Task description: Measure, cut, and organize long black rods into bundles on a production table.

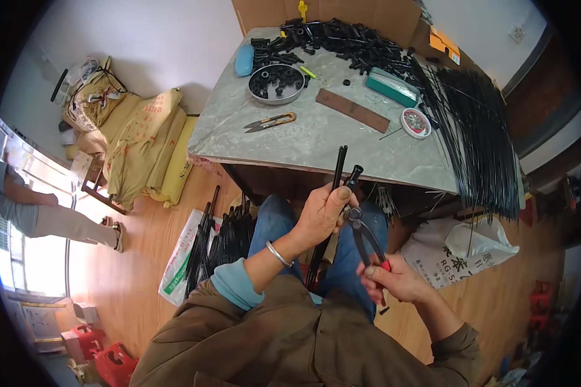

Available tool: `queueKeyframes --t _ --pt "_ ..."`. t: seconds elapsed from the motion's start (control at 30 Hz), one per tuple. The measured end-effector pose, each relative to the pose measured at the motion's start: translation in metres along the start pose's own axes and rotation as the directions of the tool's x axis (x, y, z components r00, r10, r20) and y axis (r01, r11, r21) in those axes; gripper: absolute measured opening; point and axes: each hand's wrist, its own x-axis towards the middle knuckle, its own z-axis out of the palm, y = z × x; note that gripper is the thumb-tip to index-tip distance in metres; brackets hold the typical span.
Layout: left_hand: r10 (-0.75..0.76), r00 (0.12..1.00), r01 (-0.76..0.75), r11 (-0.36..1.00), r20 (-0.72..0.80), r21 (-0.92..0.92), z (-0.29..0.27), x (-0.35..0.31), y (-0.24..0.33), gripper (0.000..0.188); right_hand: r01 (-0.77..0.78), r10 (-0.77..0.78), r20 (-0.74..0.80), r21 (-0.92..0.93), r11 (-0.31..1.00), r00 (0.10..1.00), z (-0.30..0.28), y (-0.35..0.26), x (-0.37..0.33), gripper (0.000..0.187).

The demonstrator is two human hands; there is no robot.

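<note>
My left hand is closed round a bundle of long thin black rods, held upright above my lap. A short black cap-like piece sticks up beside them at my thumb. My right hand grips the handles of a pair of pincers, dark metal with red grips. The pincer head meets the base of the black piece at my left fingertips; whether the jaws bite on it is hidden. More black rods stand in a white sack on the floor by my left knee.
Ahead stands a grey table with thread snips, a bowl of black parts, a brown metal bar, a small white tub and a heap of thin black rods. A person stands at far left.
</note>
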Motion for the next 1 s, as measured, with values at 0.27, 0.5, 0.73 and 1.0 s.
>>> queueKeyframes --t 0.27,0.5,0.73,1.0 --pt "-0.075 0.990 0.083 0.994 0.122 -0.066 -0.004 0.003 0.002 0.062 0.049 -0.092 0.183 0.229 0.972 0.979 -0.008 -0.007 0.000 0.046" --pt "-0.122 0.979 0.146 0.978 0.164 -0.146 -0.004 0.005 0.001 0.062 0.031 -0.087 0.210 0.257 0.966 0.974 -0.003 -0.001 0.005 0.048" --pt "-0.135 0.974 0.168 0.969 0.185 -0.179 -0.001 0.008 -0.001 0.063 0.019 -0.061 0.139 0.286 0.958 0.988 0.010 0.006 0.016 0.045" --pt "-0.146 0.988 0.150 0.984 0.048 -0.097 -0.001 0.022 -0.006 0.059 0.003 -0.006 0.006 0.403 0.915 1.000 0.025 0.008 0.035 0.038"
